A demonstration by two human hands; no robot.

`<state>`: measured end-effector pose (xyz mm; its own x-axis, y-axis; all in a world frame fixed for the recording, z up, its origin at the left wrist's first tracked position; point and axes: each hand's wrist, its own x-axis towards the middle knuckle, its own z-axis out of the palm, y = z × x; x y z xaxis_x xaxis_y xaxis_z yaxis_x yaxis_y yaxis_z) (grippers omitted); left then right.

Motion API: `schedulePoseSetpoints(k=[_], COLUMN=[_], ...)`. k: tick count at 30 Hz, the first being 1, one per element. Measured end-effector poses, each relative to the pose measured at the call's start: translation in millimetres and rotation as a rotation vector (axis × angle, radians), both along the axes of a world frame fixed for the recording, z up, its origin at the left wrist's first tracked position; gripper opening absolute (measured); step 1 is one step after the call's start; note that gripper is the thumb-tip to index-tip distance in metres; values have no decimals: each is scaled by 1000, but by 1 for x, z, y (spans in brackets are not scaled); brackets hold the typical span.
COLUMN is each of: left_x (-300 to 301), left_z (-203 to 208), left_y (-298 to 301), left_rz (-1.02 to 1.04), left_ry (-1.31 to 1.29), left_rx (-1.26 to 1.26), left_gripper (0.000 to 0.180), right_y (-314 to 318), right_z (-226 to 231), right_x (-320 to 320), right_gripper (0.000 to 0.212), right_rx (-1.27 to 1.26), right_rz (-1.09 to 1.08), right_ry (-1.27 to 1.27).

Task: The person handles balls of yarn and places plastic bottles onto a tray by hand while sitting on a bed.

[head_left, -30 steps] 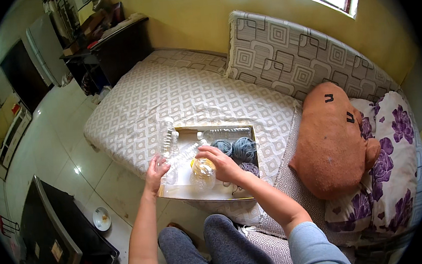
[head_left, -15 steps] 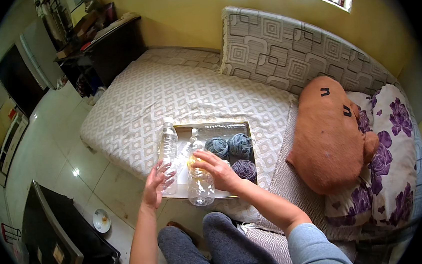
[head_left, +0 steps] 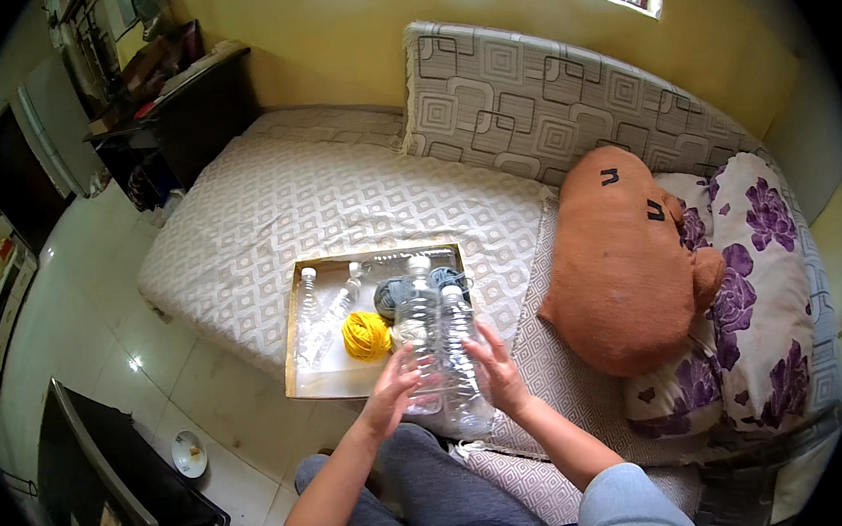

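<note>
My left hand [head_left: 389, 394] is closed around a clear plastic bottle [head_left: 418, 315], held upright above the front of a shallow box [head_left: 295, 369]. Beside it, my right hand [head_left: 502, 368] grips a second clear bottle [head_left: 459, 355], the two bottles side by side and almost touching. In the box, a yellow yarn ball [head_left: 366, 336] lies left of them. Blue-grey yarn balls [head_left: 391, 296] sit behind them, partly covered. Further clear bottles [head_left: 308, 291] lie along the box's left side, and one more [head_left: 381, 265] along its far side.
The box rests on a bed [head_left: 237, 219] with a patterned cover. A large brown plush toy [head_left: 622, 265] and flowered pillows [head_left: 767, 273] lie to the right. A dark desk [head_left: 179, 124] stands far left; a white bowl [head_left: 189, 454] is on the floor beside a black cabinet [head_left: 110, 491].
Both hands, each with a bottle, have moved to the right, over the box's right part. The yellow yarn ball, covered before, now shows plainly. The view has shifted a little.
</note>
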<state>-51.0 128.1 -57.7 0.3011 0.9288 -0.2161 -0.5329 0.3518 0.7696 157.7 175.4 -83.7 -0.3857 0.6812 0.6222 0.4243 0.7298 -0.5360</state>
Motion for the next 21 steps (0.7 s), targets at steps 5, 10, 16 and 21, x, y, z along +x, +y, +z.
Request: schedulePoseSetpoints(k=[5,10,16,21], left_x=[71,137,150,151], left_z=[-13,-64,-98,-94], left_y=[43,74,65,54], left_rz=[-88,-17,88,51], left_ry=[195,1054,1118,1045], left_rx=[12,264,579,712], left_gripper=[77,84,78,63], right_y=[2,13,-6,-21], right_z=[-11,-40,-70,-106], right_x=[69,110,133,115], right_gripper=[63,63,65,76], right_rx=[26,-655,-1091,-748], right_rz=[-192,-205,-118,-223], right_ry=[-62,305,561,445])
